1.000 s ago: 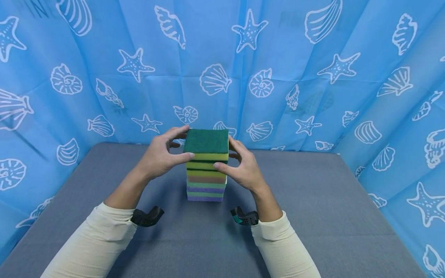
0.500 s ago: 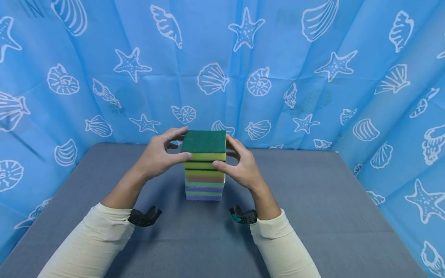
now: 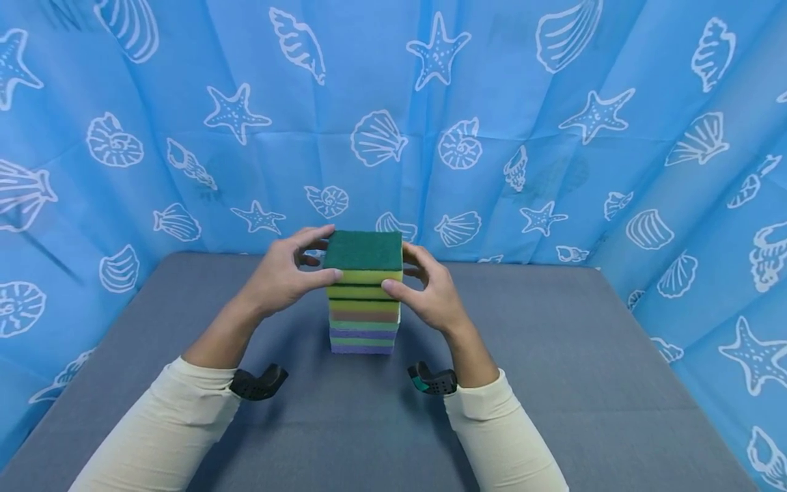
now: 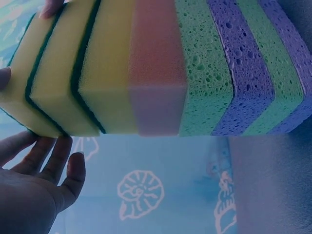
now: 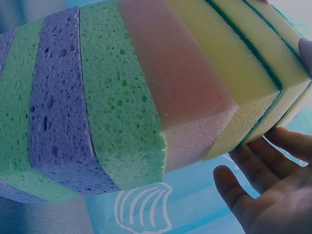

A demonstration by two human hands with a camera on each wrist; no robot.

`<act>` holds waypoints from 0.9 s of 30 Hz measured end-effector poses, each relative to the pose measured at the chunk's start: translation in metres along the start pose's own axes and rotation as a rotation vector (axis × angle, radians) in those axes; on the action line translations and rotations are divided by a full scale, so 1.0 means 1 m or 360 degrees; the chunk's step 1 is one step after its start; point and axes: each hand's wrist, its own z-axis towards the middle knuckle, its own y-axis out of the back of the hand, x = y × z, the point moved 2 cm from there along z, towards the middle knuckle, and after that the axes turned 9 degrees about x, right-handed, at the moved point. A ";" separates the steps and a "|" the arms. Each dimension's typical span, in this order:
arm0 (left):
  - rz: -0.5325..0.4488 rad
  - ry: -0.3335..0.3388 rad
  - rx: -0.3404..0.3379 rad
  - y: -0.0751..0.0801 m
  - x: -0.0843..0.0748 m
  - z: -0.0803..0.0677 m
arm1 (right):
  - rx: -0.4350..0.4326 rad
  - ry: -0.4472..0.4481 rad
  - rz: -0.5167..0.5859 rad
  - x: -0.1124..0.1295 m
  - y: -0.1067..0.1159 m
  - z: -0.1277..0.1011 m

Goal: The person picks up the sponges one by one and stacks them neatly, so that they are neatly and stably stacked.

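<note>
Sponge stack (image 3: 363, 301), upright at mid-table (image 3: 553, 383) as half a second before, top yellow-and-green sponge (image 3: 364, 260) still pinched by left hand (image 3: 285, 277) and right hand (image 3: 430, 294) on opposite sides; only slight squaring, no lift.

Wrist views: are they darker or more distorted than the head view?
Head view: bright, even light, sharp, with soft shadows by the sponge stack on the table. Left wrist view: dim and bluish, stack tilted and stretched by the close lens, pink layer soft. Right wrist view: similar blue cast, stack filling the frame.
</note>
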 end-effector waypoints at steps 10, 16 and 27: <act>-0.0039 0.0033 0.0035 -0.006 -0.001 0.004 | -0.0010 0.0015 0.0035 -0.004 0.005 -0.005; -0.0022 -0.0005 0.0016 -0.010 -0.003 0.006 | 0.0004 -0.0016 0.0038 -0.006 0.010 -0.008; 0.0058 -0.0020 0.0054 -0.011 -0.008 0.009 | 0.0017 -0.0044 0.0005 -0.038 0.021 -0.014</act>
